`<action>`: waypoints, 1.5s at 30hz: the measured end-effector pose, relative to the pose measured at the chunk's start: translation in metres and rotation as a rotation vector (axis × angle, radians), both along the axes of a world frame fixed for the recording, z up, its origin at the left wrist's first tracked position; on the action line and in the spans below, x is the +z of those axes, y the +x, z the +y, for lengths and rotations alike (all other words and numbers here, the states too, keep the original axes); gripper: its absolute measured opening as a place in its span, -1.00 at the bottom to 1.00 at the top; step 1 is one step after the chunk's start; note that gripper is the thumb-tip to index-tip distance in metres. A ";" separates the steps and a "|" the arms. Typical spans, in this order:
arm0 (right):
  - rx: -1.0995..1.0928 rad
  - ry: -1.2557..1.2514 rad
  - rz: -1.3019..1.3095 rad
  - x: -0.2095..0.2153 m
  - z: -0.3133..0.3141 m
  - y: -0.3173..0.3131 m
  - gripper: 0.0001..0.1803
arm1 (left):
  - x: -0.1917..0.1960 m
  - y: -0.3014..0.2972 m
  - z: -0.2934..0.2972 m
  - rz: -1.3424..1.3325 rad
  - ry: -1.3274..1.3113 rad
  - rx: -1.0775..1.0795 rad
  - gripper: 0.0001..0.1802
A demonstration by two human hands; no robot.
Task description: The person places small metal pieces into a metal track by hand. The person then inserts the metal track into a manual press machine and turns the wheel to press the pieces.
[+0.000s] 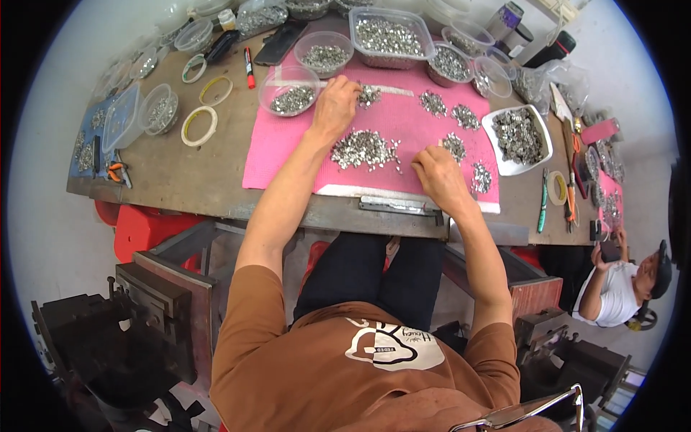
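My left hand (pixel 335 108) reaches over the pink mat (pixel 295 155), its fingers drawn together beside a small heap of shiny metal pieces (pixel 369 96). Curled at the mat's right side, my right hand (pixel 440 174) has its fingertips pressed together close to the mat. Anything in either hand's fingers is too small to make out. Between the hands spreads a larger loose pile of silvery metal bits (pixel 362 149). Several small heaps lie to the right, among them one at the right edge (pixel 481 177). A clear round tub (pixel 289 92) with metal pieces touches or nearly touches my left hand.
A rectangular tub (pixel 390 41) of metal pieces stands at the back. On the right is a white dish (pixel 517 140), filled. Tape rolls (pixel 199 127), a red marker (pixel 249 68) and pliers (pixel 119 173) lie left. Another person (pixel 620 284) sits at far right.
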State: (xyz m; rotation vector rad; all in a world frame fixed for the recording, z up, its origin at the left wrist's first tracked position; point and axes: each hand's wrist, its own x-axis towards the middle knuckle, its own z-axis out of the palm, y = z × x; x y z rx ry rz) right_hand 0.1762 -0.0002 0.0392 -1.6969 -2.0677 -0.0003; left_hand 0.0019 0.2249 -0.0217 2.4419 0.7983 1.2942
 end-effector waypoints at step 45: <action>-0.063 0.238 0.320 -0.021 -0.068 -0.055 -0.80 | 0.028 -0.030 -0.157 -0.074 -0.399 -0.405 -0.85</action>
